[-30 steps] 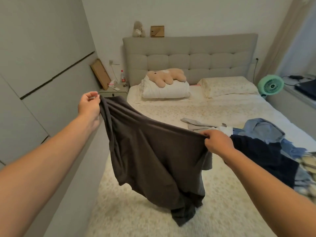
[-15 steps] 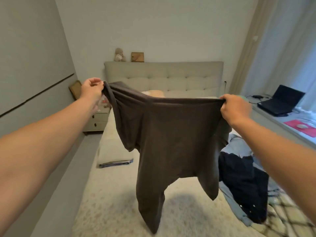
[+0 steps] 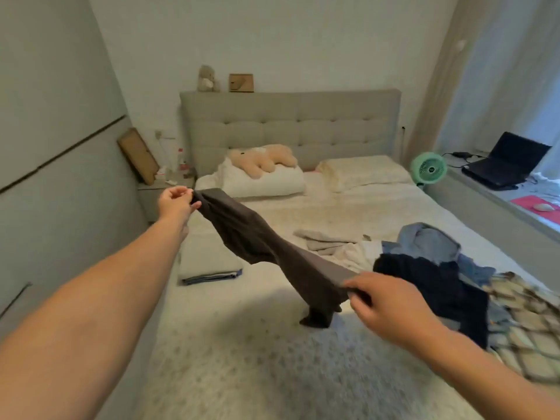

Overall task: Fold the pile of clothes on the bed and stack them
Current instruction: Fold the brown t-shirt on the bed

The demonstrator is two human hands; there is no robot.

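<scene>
A dark grey shirt (image 3: pixel 266 247) stretches in the air above the bed (image 3: pixel 242 359). My left hand (image 3: pixel 175 203) pinches one end of it, far out on the left. My right hand (image 3: pixel 391 310) grips the other end, lower and nearer to me, and a bit of cloth hangs down to the bedcover below it. A folded stack (image 3: pixel 209 265) lies at the left edge of the bed. The unfolded pile (image 3: pixel 439 286) of navy, blue and checked clothes lies on the right, with a beige garment (image 3: pixel 330 244) behind it.
Two pillows (image 3: pixel 360 174) and a plush toy (image 3: pixel 263 159) lie at the headboard. A nightstand (image 3: pixel 157 192) stands at the left, by a grey wall. A green fan (image 3: pixel 428 168), a laptop (image 3: pixel 506 162) and a ledge are on the right.
The shirt was held up high and spread wide. Both hands have come down toward the bed, the right one lower and nearer, and the shirt now hangs as a narrow slanted band.
</scene>
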